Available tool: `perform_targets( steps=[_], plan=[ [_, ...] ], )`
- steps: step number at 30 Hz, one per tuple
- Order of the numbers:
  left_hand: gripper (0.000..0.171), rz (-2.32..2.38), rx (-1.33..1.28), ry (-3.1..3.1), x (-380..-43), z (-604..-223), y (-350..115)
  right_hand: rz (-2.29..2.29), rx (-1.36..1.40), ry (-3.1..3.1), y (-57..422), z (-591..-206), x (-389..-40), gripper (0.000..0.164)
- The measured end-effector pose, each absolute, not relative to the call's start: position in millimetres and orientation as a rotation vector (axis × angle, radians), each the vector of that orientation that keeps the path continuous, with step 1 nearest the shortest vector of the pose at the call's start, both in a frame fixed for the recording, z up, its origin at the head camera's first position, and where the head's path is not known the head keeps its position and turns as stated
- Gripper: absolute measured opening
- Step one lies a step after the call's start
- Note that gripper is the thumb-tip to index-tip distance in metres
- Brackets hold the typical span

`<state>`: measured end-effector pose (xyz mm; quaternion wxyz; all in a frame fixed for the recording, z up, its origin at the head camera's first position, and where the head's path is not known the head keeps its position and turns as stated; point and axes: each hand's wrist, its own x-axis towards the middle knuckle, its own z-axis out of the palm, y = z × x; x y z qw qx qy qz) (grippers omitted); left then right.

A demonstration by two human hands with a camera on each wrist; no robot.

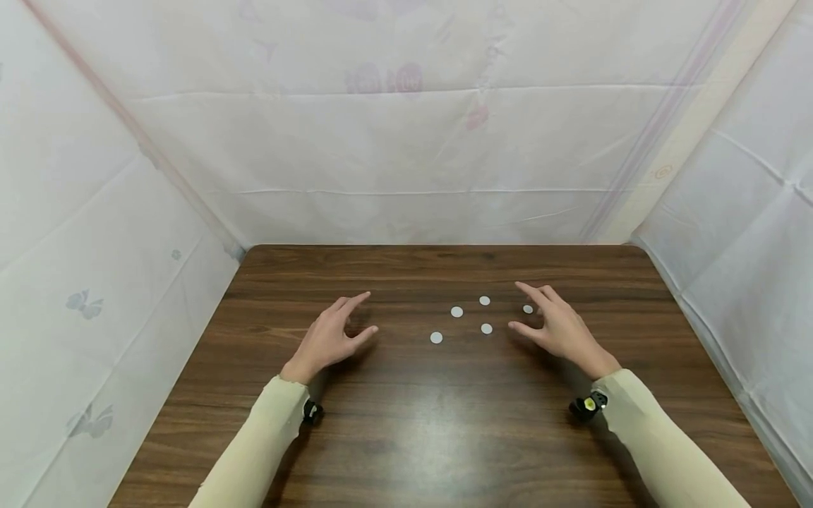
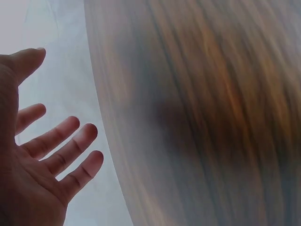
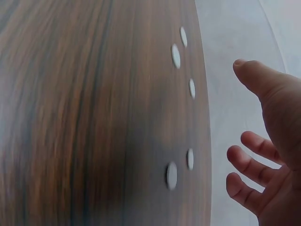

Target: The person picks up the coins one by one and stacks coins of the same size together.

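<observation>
Several small white round discs lie scattered on the brown wood-grain table, among them a leftmost disc [image 1: 436,338] and a rightmost disc [image 1: 528,309]. My left hand [image 1: 332,335] hovers over the table left of the discs, fingers spread and holding nothing. In the left wrist view its palm and fingers [image 2: 83,136] show bare. On the other side, my right hand [image 1: 562,328] is held above the table, its thumb and forefinger apart around the rightmost disc's place without gripping it. The right wrist view shows that hand holding nothing, with flat discs [image 3: 171,175] on the tabletop beyond.
The dark wooden table [image 1: 438,409] spans the lower part of the head view. Pale printed cloth [image 1: 394,155] hangs behind its far edge and along both sides. Each cream sleeve [image 1: 260,441] ends at a wrist with a small black device [image 1: 587,406] strapped beneath it.
</observation>
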<state>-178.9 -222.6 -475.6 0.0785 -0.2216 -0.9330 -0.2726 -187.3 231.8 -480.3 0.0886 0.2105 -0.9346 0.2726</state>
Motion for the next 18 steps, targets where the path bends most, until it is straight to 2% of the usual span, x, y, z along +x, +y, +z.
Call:
perform_targets(
  steps=[18],
  plan=[
    [0.042, -1.069, -0.81, -2.824, -182.7, -484.0, -179.5, 0.943, 0.823, -2.715, 170.4, -483.6, -187.7, 0.051]
  ],
)
